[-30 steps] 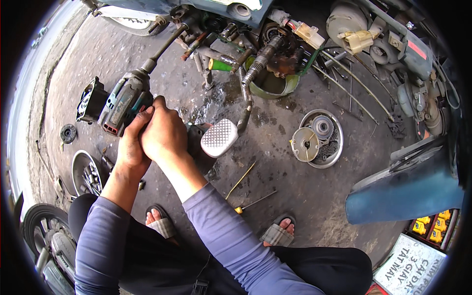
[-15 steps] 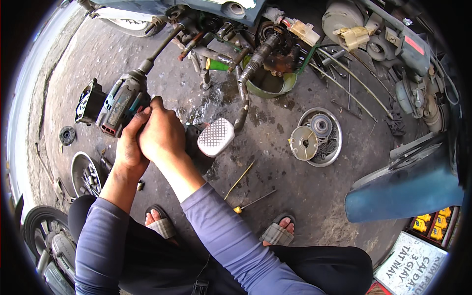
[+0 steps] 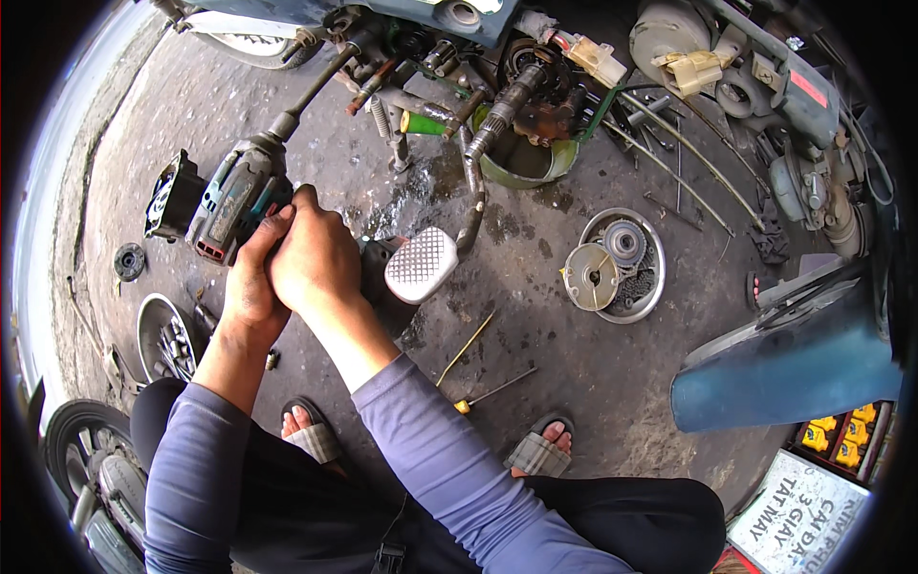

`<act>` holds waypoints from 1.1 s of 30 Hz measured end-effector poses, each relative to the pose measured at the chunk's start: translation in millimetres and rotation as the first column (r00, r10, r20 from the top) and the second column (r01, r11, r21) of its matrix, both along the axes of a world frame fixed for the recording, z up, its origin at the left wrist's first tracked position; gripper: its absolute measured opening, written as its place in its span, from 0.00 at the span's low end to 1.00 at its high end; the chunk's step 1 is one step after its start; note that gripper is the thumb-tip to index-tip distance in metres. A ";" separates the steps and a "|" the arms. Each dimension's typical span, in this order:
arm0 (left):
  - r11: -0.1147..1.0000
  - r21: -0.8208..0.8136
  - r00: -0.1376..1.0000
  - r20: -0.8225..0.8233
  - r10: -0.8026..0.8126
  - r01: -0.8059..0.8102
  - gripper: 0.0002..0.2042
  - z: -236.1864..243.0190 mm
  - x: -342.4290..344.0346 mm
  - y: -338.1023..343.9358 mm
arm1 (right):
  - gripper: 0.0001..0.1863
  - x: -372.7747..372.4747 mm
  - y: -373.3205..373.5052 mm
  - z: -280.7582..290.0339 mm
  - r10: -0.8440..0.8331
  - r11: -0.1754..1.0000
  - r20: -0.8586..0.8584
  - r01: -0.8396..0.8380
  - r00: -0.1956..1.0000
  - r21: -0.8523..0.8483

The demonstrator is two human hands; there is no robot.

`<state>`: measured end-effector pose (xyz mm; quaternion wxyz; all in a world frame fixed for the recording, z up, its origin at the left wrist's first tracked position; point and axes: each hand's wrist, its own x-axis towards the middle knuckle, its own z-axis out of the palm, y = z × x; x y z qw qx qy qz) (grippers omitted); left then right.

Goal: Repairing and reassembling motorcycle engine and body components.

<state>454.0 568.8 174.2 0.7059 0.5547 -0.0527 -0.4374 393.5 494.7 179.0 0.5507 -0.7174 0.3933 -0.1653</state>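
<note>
A cordless impact wrench [image 3: 228,196] lies tilted across the front of me, its grip wrapped by both my hands. My left hand [image 3: 254,279] is closed on the near side of the grip, thumb up. Over and against it, my right hand [image 3: 320,251] is closed too; its fingers are partly hidden. From the wrench's nose a long extension bar [image 3: 316,93] reaches up to the underside of a motorbike [image 3: 402,17], where its tip is hidden among dark parts. A dark block at the grip's base shows beside the white ridged pedal pad [image 3: 421,265].
A metal bowl [image 3: 661,277] of gears stands right of centre, another bowl [image 3: 143,330] of sockets at left. A screwdriver [image 3: 464,408] lies near my feet. A green basin [image 3: 531,182] sits under the engine. A blue panel [image 3: 784,373] stands at right.
My hands and the impact wrench hold almost the same place. At right, toes of another person's foot have come into sight beside the blue panel.
</note>
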 end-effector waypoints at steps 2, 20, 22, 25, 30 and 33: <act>1.000 0.005 1.000 -0.006 0.003 -0.003 0.14 -0.6 0.6 0.3 | 0.13 0.1 0.2 0.0 0.001 1.000 -0.003 -0.001 1.000 0.002; 1.000 -0.027 1.000 -0.023 -0.002 0.001 0.13 5.8 0.7 1.0 | 0.13 1.8 1.9 6.4 0.009 1.000 -0.007 -0.009 1.000 -0.009; 0.999 -0.016 0.999 -0.017 0.028 -0.028 0.13 -4.6 1.1 -0.2 | 0.12 -2.0 0.9 6.7 0.018 1.000 -0.041 -0.018 0.999 0.013; 0.991 -0.074 0.993 -0.041 0.108 -0.111 0.11 -8.5 -2.4 -3.8 | 0.15 1.5 0.6 -2.1 0.047 0.999 -0.100 -0.047 0.994 -0.002; 0.968 0.111 0.963 0.131 -0.237 0.224 0.23 4.5 14.3 5.4 | 0.13 5.6 0.5 -22.2 -0.006 0.997 0.152 0.017 0.988 -0.073; 0.068 0.692 0.194 -0.106 -0.975 0.719 0.40 57.4 92.5 32.5 | 0.30 6.2 -6.3 -45.9 0.002 0.988 0.184 0.027 0.983 -0.154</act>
